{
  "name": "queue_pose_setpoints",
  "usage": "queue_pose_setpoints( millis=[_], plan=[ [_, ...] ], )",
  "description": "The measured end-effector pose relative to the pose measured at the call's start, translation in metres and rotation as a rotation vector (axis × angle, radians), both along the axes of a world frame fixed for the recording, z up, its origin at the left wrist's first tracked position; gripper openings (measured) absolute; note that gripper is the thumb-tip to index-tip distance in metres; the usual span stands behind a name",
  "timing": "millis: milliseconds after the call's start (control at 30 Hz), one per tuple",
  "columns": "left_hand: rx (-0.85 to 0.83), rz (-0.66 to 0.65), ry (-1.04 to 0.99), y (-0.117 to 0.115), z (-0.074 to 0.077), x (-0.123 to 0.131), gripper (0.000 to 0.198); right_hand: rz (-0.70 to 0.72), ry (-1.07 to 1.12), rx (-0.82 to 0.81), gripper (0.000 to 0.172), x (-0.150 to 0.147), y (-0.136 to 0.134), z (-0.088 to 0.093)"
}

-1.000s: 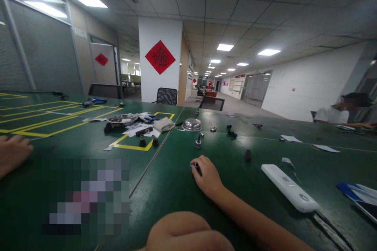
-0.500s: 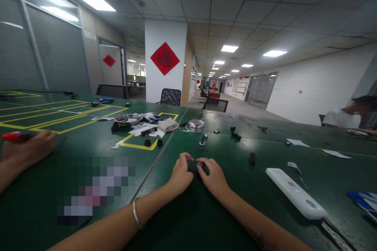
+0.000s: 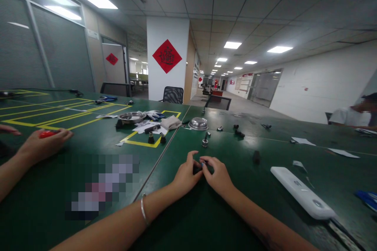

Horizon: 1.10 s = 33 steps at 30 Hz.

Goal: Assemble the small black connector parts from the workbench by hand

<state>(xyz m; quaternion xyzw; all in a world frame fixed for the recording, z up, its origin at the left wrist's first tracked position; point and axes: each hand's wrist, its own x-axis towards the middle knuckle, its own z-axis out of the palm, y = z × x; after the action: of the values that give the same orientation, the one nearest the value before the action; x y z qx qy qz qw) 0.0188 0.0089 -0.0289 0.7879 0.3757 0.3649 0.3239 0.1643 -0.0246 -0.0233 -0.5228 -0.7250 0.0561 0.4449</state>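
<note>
My left hand [image 3: 187, 173] is over the near middle of the green table [image 3: 165, 227], its index finger and thumb curved apart. Its thumb tip comes up against my right hand [image 3: 217, 173]. The right thumb and index finger pinch something tiny, largely covered by the fingertips, so its kind cannot be told. Just beyond my hands stands a small metal part with an upright stem [image 3: 205, 141]. Farther back, a shiny metal bowl [image 3: 198, 124] appears to lie upside down.
At left, another person's hand [image 3: 45, 145] holds a red object [image 3: 48, 134]. A white power strip [image 3: 303, 192] lies at right, near a small black block [image 3: 256, 157]. Beyond are black fittings [image 3: 239, 133], two dark cone-shaped parts, a metal dish [image 3: 132, 117] and a cloth [image 3: 171, 122].
My hands have come together, the left thumb now against the right hand. The other person's hand at left has moved inward, and a second hand shows at the left edge. The view has shifted slightly.
</note>
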Motion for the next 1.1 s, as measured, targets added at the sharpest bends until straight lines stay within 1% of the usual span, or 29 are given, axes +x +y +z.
queue_pose_setpoints(
  millis=[200, 400, 467, 567, 633, 700, 733, 767, 800, 833, 867, 900, 933, 1000, 1033, 1100],
  plan=[
    [0.055, 0.05, 0.1, -0.002, 0.001, 0.001, 0.056, -0.072, 0.017, -0.029, 0.024, 0.002, 0.004, -0.004],
    [0.049, 0.058, 0.113, -0.004, 0.003, 0.001, 0.057, -0.118, 0.021, -0.054, 0.018, 0.001, 0.002, -0.001],
    [0.038, 0.051, 0.116, -0.005, 0.003, 0.001, 0.059, -0.121, 0.02, -0.069, 0.021, 0.001, 0.002, -0.002],
    [0.018, 0.038, 0.127, -0.006, 0.003, 0.001, 0.065, -0.09, 0.049, -0.073, 0.035, 0.001, 0.003, -0.005],
    [0.022, 0.058, 0.13, -0.007, 0.006, 0.0, 0.072, -0.053, 0.14, -0.004, 0.04, 0.002, 0.004, -0.004],
    [0.036, 0.122, 0.074, -0.01, 0.013, 0.0, 0.07, -0.032, 0.309, 0.098, 0.039, 0.004, 0.005, 0.002],
    [0.05, 0.161, 0.019, -0.011, 0.018, -0.001, 0.064, -0.026, 0.416, 0.138, 0.038, 0.004, 0.006, 0.007],
    [0.067, 0.187, -0.047, -0.014, 0.024, -0.001, 0.054, -0.012, 0.533, 0.153, 0.039, 0.005, 0.006, 0.014],
    [0.083, 0.187, -0.114, -0.018, 0.03, -0.001, 0.042, 0.017, 0.657, 0.148, 0.043, 0.004, 0.005, 0.021],
    [0.092, 0.157, -0.172, -0.022, 0.035, -0.001, 0.028, 0.07, 0.769, 0.129, 0.049, 0.003, 0.004, 0.028],
    [0.086, 0.106, -0.219, -0.027, 0.04, 0.0, 0.015, 0.148, 0.844, 0.077, 0.056, 0.002, 0.002, 0.034],
    [0.06, 0.042, -0.253, -0.031, 0.043, 0.001, 0.009, 0.226, 0.895, 0.023, 0.061, 0.0, -0.001, 0.039],
    [0.01, -0.025, -0.274, -0.036, 0.044, 0.003, 0.019, 0.294, 0.939, -0.028, 0.064, -0.002, -0.004, 0.042],
    [-0.121, -0.13, -0.28, -0.043, 0.04, 0.007, 0.035, 0.391, 1.013, -0.149, 0.067, -0.006, -0.009, 0.043],
    [-0.185, -0.161, -0.275, -0.046, 0.036, 0.009, 0.039, 0.413, 1.046, -0.208, 0.068, -0.007, -0.011, 0.041],
    [-0.282, -0.2, -0.277, -0.047, 0.028, 0.013, 0.042, 0.422, 1.089, -0.312, 0.068, -0.008, -0.014, 0.035]
  ],
)
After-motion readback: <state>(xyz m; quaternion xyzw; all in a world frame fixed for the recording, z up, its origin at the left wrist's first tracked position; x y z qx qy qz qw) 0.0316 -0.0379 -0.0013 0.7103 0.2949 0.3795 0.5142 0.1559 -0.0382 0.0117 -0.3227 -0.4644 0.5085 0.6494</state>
